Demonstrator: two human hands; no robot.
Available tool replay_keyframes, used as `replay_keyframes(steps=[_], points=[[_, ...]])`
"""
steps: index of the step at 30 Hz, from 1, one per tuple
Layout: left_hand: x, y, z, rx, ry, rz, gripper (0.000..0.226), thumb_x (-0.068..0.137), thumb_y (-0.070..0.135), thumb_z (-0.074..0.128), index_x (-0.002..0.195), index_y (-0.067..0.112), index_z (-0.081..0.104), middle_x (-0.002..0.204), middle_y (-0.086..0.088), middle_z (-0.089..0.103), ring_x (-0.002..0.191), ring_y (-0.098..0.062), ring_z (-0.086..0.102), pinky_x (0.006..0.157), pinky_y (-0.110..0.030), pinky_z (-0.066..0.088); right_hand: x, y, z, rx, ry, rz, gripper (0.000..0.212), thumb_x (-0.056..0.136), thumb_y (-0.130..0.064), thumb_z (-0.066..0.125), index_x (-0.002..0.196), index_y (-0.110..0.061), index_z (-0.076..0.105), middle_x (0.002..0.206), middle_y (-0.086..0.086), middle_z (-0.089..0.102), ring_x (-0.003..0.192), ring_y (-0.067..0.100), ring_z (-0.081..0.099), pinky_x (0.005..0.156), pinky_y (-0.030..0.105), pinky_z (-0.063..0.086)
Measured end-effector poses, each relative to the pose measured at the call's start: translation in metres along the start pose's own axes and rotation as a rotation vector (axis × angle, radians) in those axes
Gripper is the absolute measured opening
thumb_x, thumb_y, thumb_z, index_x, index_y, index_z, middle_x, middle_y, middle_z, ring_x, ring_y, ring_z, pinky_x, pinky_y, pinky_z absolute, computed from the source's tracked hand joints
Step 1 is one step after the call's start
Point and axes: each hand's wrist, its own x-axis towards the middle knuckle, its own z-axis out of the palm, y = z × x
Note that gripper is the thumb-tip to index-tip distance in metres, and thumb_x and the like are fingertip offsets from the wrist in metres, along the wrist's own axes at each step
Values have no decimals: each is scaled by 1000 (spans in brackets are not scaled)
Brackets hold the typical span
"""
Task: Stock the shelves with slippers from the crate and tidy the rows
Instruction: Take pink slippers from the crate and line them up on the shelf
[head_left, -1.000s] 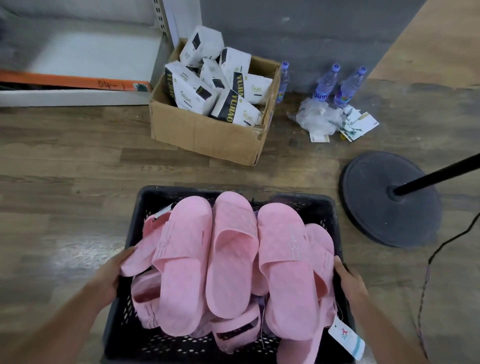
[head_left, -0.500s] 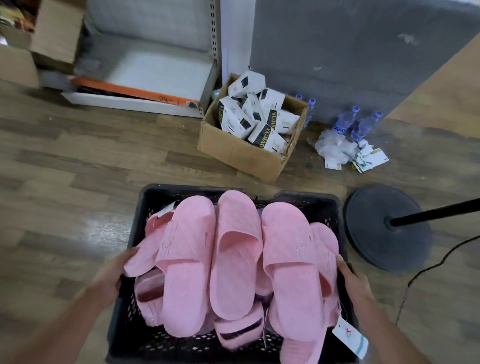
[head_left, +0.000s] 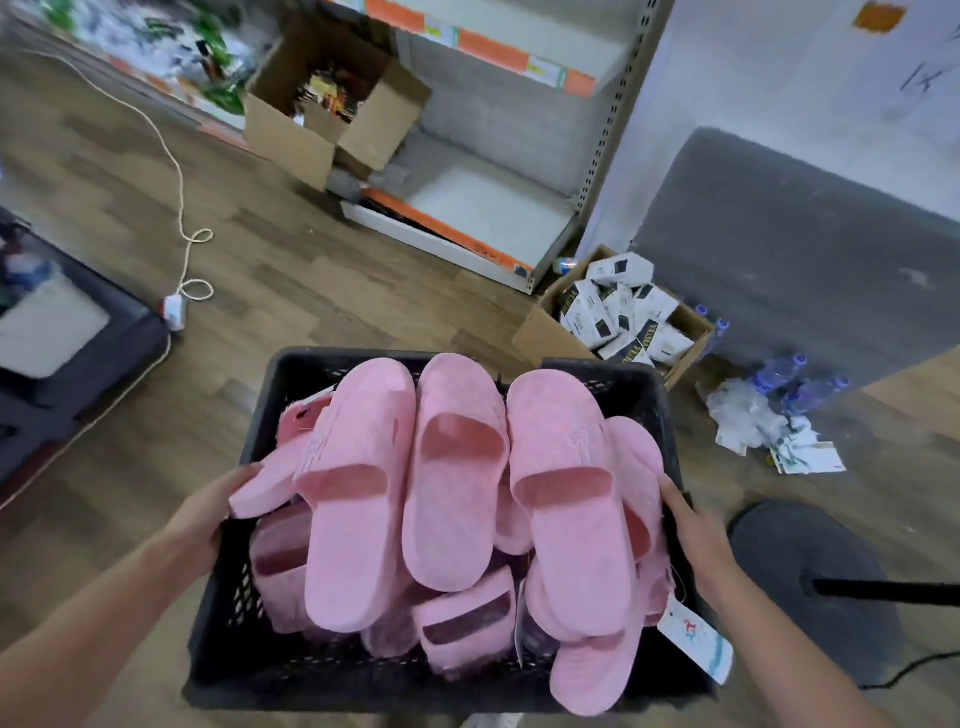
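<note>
Well, the soft pink moulded-foam slippers (head_left: 457, 467) look light and bendy. They are heaped loose above the rim of the black perforated plastic crate (head_left: 322, 670), so one could slide off. Best hold is the side rims: the left hand (head_left: 208, 519) and right hand (head_left: 696, 535) each curl over one.

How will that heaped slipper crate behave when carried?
Likely light for its size: the crate has perforated walls and the slippers look foamy. They're heaped above the rim, so tilting might spill some. The left hand and right hand on opposite sides should steady it.
</note>
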Motion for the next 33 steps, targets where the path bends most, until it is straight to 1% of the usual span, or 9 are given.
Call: replay_keyframes(steps=[5, 7, 10, 14, 16, 20, 24, 28, 33], points=[[-29, -12, -66, -163, 86, 11, 26, 85, 29, 58, 100, 9, 65, 75, -10, 71, 57, -20, 67, 49, -29, 56, -17, -49, 43, -146, -116, -61, 47, 84, -53, 57, 92, -8, 65, 101, 15, 66, 94, 29, 60, 92, 43, 46], [-37, -15, -92, -226, 115, 12, 23, 86, 29, 55, 98, 11, 65, 72, -8, 71, 55, -18, 67, 48, -27, 55, -24, -72, 69, -183, -156, -103, 52, 85, -50, 58, 102, 0, 64, 107, 20, 65, 96, 28, 59, 90, 37, 45], [-44, -17, -133, -316, 147, 27, 23, 87, 30, 53, 98, 14, 64, 70, -6, 71, 56, -18, 67, 52, -26, 56, -32, -98, 116, -242, -217, -164, 57, 88, -47, 55, 119, 1, 56, 112, 9, 60, 107, 27, 54, 92, 36, 41], [-57, -17, -188, -394, 220, 42, 25, 86, 30, 54, 99, 13, 65, 75, -8, 71, 61, -20, 66, 67, -35, 51, -48, -125, 179, -319, -291, -226, 55, 89, -47, 52, 117, 0, 59, 118, 15, 61, 107, 30, 56, 84, 31, 38], [-66, -18, -214, -435, 282, 32, 36, 81, 32, 60, 108, 10, 65, 91, -14, 68, 73, -26, 64, 74, -39, 50, -59, -137, 212, -354, -340, -224, 59, 86, -53, 53, 114, -2, 62, 115, 16, 63, 102, 30, 58, 83, 34, 42], [-80, -24, -261, -528, 394, 35, 37, 78, 32, 62, 106, 10, 66, 89, -14, 69, 70, -26, 65, 69, -37, 51, -80, -162, 272, -392, -427, -235, 65, 84, -54, 57, 120, -1, 58, 119, 17, 61, 106, 32, 58, 85, 37, 46], [-93, -37, -295, -623, 470, 37, 47, 72, 33, 65, 113, 10, 64, 103, -17, 64, 79, -29, 62, 67, -35, 51, -97, -184, 329, -441, -529, -298, 54, 78, -57, 62, 93, -5, 62, 97, 14, 62, 81, 23, 55, 61, 31, 40], [-103, -48, -315, -706, 548, 60, 32, 77, 30, 61, 103, 12, 66, 82, -12, 68, 66, -24, 64, 62, -33, 51, -111, -209, 392, -488, -627, -287, 56, 75, -56, 66, 93, -3, 64, 93, 11, 66, 85, 27, 61, 73, 36, 50], [-112, -65, -330, -798, 654, 53, 21, 83, 26, 56, 92, 10, 65, 65, -7, 69, 54, -19, 65, 53, -28, 52, -132, -236, 470, -550, -766, -378, 42, 85, -40, 63, 86, 2, 61, 71, 9, 58, 62, 20, 50, 52, 28, 34]])
